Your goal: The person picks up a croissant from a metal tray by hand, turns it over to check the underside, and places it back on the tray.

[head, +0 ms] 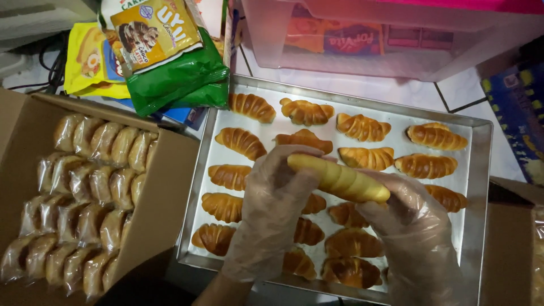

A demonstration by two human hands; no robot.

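Both my hands wear thin clear plastic gloves and hold one pale yellow ridged pastry roll (pixel 339 179) over a metal baking tray (pixel 480 170). My left hand (pixel 271 212) grips the roll's left end, my right hand (pixel 416 232) supports its right end from below. The roll lies nearly level, tilted down to the right. Several browned croissant-shaped rolls (pixel 362 127) lie in rows on the tray under and around my hands; some are hidden by the gloves.
A cardboard box (pixel 170 187) at left holds several rows of wrapped rolls (pixel 85 192). Snack packets, one yellow (pixel 85 62) and one green (pixel 178 79), lie at the top left. A clear plastic tub (pixel 396 39) stands behind the tray.
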